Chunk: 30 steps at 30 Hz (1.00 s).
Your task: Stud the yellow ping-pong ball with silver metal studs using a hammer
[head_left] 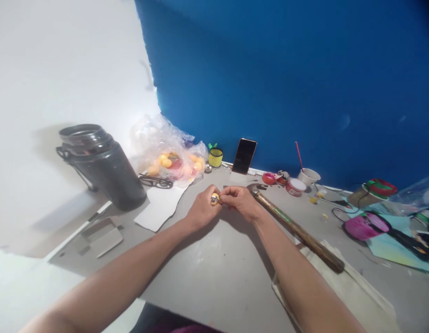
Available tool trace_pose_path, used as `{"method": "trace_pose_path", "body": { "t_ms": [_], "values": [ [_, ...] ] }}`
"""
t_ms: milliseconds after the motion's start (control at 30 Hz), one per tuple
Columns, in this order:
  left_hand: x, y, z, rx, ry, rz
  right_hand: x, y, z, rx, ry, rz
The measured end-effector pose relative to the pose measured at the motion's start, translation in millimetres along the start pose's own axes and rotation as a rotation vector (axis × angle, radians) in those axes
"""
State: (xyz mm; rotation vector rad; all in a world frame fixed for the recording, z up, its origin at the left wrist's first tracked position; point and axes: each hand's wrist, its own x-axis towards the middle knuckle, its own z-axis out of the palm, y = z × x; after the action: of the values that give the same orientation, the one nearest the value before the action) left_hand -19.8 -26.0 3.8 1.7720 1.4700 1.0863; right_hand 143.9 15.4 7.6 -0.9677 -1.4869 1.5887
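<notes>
Over the middle of the grey table [214, 273], my left hand [204, 207] is closed around a small shiny ball [214, 199], silver with some yellow at its edge. My right hand [240, 202] touches the ball's right side, its thumb and forefinger pinched together there. Whatever those fingertips hold is too small to make out. A claw hammer [297, 226] with a worn wooden handle lies just right of my right hand. White paper [162, 206] lies left of my left hand.
A dark flask [103, 166] stands open at the left, beside glasses [157, 181]. Behind are a plastic bag [172, 159] with orange balls, a yellow cup [215, 157] and a phone [245, 156]. A white cup [308, 177] and pink cup [367, 225] are at the right.
</notes>
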Motion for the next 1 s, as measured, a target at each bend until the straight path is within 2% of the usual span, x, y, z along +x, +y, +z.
{"method": "trace_pose_path", "body": {
  "t_ms": [1000],
  "values": [
    [-1.3,-1.4,2.5,0.059,0.0,0.001,-0.8,-0.9,0.8,0.025,-0.035,0.036]
  ]
}}
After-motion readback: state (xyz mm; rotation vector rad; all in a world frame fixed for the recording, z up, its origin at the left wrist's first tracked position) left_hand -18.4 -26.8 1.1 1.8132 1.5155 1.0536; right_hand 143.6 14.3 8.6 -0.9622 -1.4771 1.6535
